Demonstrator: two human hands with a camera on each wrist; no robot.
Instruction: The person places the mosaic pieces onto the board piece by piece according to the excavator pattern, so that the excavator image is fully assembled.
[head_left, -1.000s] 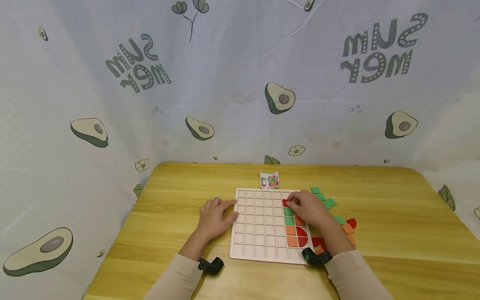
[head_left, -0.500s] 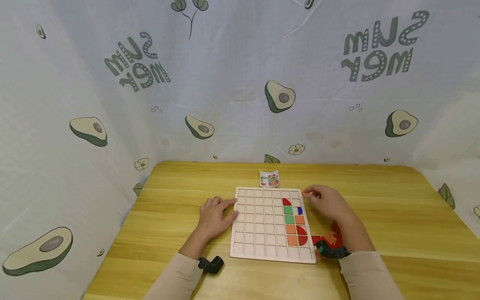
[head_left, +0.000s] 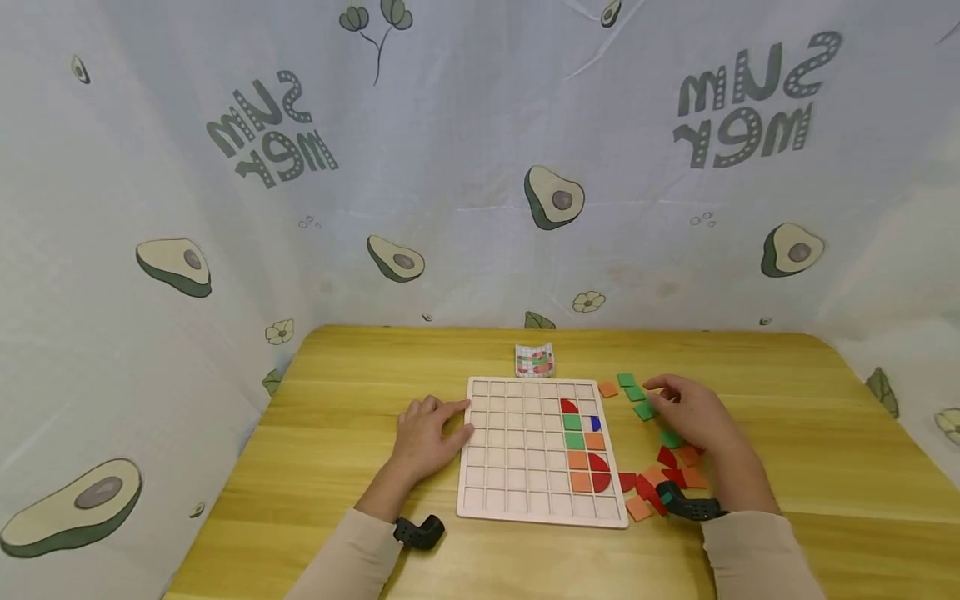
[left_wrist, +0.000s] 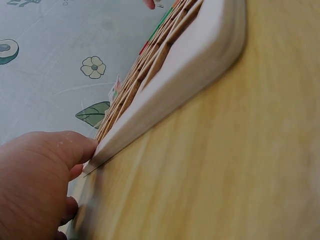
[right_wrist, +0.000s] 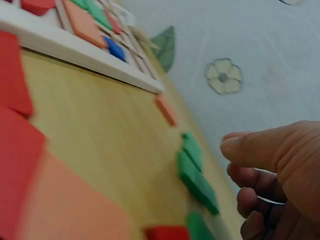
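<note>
A pale wooden grid board [head_left: 517, 458] lies on the table, with coloured tiles in cells along its right side. Among them are a red quarter-round piece [head_left: 569, 406], a green tile [head_left: 572, 422] and a small blue piece [head_left: 596, 423]. My left hand [head_left: 426, 437] touches the board's left edge with thumb and index finger spread apart. My right hand [head_left: 693, 412] hovers beside loose green tiles [head_left: 635, 393], its fingers loosely bent. In the right wrist view no piece shows between the thumb [right_wrist: 250, 147] and the fingers.
A small pattern card [head_left: 535, 361] lies behind the board. One orange tile [head_left: 608, 390] is by the board's far right corner. Several red pieces [head_left: 628, 482] and orange tiles [head_left: 639, 508] are scattered right of the board, partly under the right wrist's black camera [head_left: 686, 504].
My right hand has moved off the board and to the right. It held an orange tile by the far right corner half a second ago; that tile now lies there. The left hand stayed put.
</note>
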